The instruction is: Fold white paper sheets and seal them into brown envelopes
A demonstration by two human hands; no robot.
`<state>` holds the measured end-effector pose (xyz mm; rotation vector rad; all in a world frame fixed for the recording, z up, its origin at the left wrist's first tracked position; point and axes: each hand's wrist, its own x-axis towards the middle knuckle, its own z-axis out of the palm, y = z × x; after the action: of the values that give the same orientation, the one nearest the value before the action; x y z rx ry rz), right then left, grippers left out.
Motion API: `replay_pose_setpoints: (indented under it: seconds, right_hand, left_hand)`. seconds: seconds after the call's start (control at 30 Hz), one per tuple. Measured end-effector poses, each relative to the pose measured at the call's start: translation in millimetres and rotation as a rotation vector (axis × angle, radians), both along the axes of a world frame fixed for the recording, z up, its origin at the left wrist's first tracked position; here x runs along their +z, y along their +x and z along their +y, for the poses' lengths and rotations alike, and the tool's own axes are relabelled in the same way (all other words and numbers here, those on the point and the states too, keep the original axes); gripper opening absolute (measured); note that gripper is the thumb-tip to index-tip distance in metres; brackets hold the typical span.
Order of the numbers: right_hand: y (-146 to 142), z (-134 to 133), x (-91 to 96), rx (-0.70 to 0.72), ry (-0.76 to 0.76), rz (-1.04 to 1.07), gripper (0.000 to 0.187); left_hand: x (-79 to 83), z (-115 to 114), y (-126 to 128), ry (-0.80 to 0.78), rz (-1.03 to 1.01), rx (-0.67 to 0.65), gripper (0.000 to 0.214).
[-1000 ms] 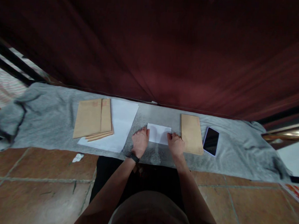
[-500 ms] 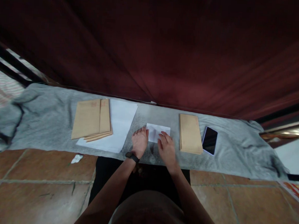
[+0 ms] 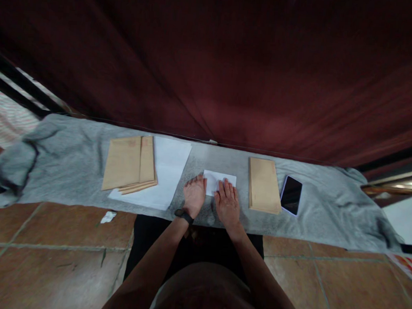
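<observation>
A small folded white paper (image 3: 221, 179) lies on the grey cloth (image 3: 67, 173) in front of me. My left hand (image 3: 193, 196), with a black band at the wrist, rests at the paper's left edge, fingers together and touching it. Flat on the paper's near part lies my right hand (image 3: 226, 204), fingers stretched out and pressing down. To the left a stack of brown envelopes (image 3: 129, 163) sits on white sheets (image 3: 167, 170). Another stack of brown envelopes (image 3: 263, 184) lies to the right.
A black phone (image 3: 290, 194) lies right of the right-hand envelopes. A dark red curtain (image 3: 233, 71) hangs behind the cloth. Brown floor tiles (image 3: 44, 251) are near me, with a white paper scrap (image 3: 107, 217) by the cloth's edge.
My right hand has slid left from the paper's right edge onto the paper and now lies flat on it. The left hand has barely moved.
</observation>
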<state>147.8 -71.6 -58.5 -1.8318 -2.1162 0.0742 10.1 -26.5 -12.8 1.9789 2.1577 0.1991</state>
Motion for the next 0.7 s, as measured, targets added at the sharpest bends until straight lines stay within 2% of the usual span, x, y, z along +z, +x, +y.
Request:
replay_pose_setpoints:
  seconds: [0.23,0.3,0.47,0.53,0.7]
  right_hand:
    - [-0.5,-0.2,-4.7,-0.011,0.043,0.008,0.053]
    - [-0.4,0.2,-4.7,-0.011,0.043,0.002,0.053]
    - [-0.6,0.9,-2.5,0.002,0.010,-0.029,0.051]
    - [0.1,1.5,-2.2,0.013,-0.004,-0.031,0.051]
    - [10.3,9.3,-3.3,-0.009,-0.023,-0.045,0.052]
  left_hand:
    - [4.7,-11.9,-0.7,0.025,-0.022,0.035,0.041]
    - [1.9,-19.2,-0.3,0.069,-0.043,-0.012,0.041]
    - [-18.7,-35.7,4.5,0.208,-0.104,-0.327,0.048]
    - [-27.8,-38.6,6.1,0.200,-0.102,-0.354,0.052]
    - [-40.8,-39.7,7.8,0.196,-0.076,-0.323,0.058]
